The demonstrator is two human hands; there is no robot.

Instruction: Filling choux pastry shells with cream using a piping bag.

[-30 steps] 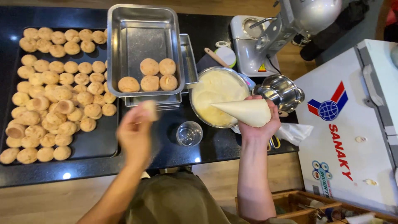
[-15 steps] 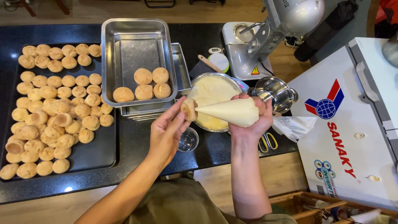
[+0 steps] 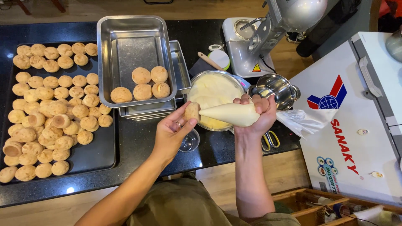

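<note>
Over the black counter, puff in left hand touches piping bag.

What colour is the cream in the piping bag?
Pale yellow; the piping bag shows best in the head view.

Black stone counter on a wood-plank floor. White chest freezer stands at the counter's right end. Wooden crate on the floor below it. Ceiling light reflected as a spot on the counter's near edge
</note>
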